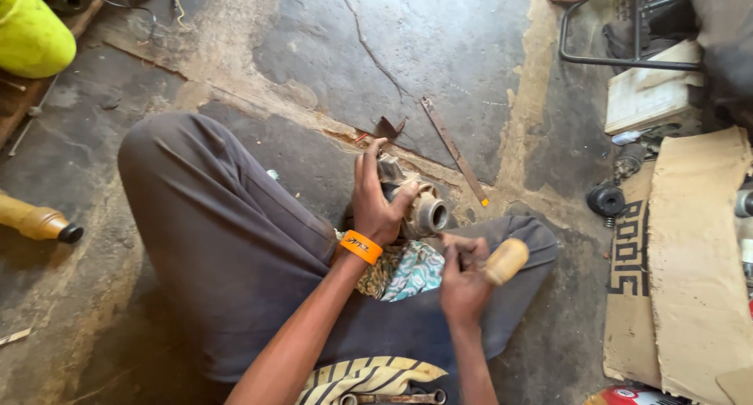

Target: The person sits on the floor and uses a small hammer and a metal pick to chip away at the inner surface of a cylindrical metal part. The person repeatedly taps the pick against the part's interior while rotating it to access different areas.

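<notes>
Part in hand: You hold a grimy round metal housing with a short open tube end over your lap, just above your crossed legs, its tube mouth facing right toward your other hand.
Left hand: Your left hand is wrapped over the top and near side of the housing, fingers curled tight around it, thumb pressed along its front; an orange wristband sits at the wrist.
Right hand: Your right hand is closed in a fist around a tool with a rounded pale wooden handle; the handle end sticks out to the right, and the working end is hidden behind the fingers, just below the housing.
Lap: A patterned teal and white cloth lies under both hands on your dark grey trousers. A striped yellow and black cloth lies nearer you, with a steel spanner at its lower edge.
Floor: Cracked, stained concrete spreads beyond your knees; a thin rusty metal strip lies on it just past the housing.
Right side: Flattened brown cardboard lies along the edge, with a black round part near it.
Left side: A yellow plastic container sits at the top corner, and a tan bottle with a black cap lies well apart from your knee.
</notes>
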A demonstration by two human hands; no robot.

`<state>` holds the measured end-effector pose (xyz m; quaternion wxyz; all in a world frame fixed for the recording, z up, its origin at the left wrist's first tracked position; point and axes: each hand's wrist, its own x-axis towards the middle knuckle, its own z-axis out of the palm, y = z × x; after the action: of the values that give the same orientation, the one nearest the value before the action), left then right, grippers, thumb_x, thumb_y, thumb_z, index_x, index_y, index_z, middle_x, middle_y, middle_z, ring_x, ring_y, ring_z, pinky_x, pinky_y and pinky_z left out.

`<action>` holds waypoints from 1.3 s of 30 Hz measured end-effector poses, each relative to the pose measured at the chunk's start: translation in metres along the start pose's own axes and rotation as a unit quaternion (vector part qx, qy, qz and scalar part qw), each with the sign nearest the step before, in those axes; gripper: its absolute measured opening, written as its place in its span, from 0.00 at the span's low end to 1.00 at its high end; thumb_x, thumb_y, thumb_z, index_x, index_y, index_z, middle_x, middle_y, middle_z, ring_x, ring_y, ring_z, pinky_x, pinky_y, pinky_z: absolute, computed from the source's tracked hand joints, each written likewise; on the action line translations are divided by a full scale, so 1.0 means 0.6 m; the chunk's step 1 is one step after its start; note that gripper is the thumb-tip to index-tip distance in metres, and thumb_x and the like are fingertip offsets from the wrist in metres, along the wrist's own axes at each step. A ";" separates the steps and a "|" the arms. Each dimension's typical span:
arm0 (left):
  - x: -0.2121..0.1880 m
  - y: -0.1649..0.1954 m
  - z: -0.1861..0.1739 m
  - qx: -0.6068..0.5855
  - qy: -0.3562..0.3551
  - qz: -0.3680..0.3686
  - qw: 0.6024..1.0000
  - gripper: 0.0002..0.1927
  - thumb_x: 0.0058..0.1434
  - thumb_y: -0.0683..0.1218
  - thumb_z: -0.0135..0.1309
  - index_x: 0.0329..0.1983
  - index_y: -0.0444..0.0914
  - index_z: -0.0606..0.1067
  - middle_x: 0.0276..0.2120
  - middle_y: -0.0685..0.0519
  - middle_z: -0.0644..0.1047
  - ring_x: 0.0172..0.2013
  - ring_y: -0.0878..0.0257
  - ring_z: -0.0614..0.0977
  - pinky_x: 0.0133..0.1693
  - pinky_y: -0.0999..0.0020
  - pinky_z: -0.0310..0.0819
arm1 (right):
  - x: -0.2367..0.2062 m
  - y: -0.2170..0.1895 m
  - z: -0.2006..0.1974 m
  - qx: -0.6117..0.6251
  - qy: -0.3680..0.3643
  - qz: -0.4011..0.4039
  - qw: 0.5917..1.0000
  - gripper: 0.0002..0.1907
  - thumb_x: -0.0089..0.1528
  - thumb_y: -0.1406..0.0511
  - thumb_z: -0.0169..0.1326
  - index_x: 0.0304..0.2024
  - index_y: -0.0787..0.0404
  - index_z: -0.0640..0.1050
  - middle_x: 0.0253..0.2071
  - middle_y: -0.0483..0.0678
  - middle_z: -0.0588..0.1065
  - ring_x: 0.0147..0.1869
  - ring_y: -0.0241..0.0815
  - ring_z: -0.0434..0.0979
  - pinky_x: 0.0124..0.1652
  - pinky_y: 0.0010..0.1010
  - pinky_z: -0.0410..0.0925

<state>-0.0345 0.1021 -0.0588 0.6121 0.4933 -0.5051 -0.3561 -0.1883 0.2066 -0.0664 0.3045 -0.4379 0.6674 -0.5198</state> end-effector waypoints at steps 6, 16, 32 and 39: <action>-0.002 -0.006 0.002 0.009 0.010 0.029 0.999 0.42 0.62 0.58 0.58 0.74 0.36 0.60 0.63 0.38 0.68 0.64 0.41 0.71 0.63 0.49 0.66 | 0.008 -0.022 -0.009 -0.101 -0.004 -0.001 0.995 0.02 0.67 0.71 0.52 0.42 0.64 0.74 0.36 0.45 0.79 0.27 0.30 0.68 0.27 0.22 0.63; -0.003 -0.003 0.002 -0.006 0.007 0.003 1.000 0.41 0.60 0.57 0.59 0.72 0.36 0.61 0.62 0.38 0.68 0.63 0.42 0.72 0.62 0.51 0.67 | 0.023 -0.035 -0.012 -0.060 -0.022 -0.051 0.997 0.04 0.66 0.72 0.54 0.42 0.66 0.72 0.36 0.47 0.79 0.30 0.27 0.72 0.29 0.20 0.65; -0.003 -0.001 0.001 0.002 -0.002 -0.001 1.000 0.41 0.60 0.57 0.58 0.73 0.37 0.61 0.58 0.40 0.69 0.57 0.45 0.75 0.57 0.52 0.71 | 0.026 -0.015 -0.020 -0.046 -0.036 -0.046 0.997 0.04 0.66 0.74 0.53 0.43 0.65 0.73 0.33 0.45 0.77 0.25 0.28 0.71 0.25 0.21 0.64; -0.002 -0.003 0.002 0.007 0.002 0.000 1.000 0.42 0.60 0.57 0.59 0.73 0.36 0.60 0.60 0.38 0.69 0.59 0.43 0.75 0.58 0.51 0.71 | 0.024 -0.003 -0.016 -0.074 -0.017 -0.072 0.995 0.03 0.69 0.73 0.54 0.43 0.64 0.73 0.31 0.46 0.74 0.26 0.29 0.70 0.27 0.21 0.64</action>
<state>-0.0356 0.1023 -0.0609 0.6095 0.4988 -0.5062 -0.3514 -0.2021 0.1976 -0.0612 0.2442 -0.5150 0.6653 -0.4822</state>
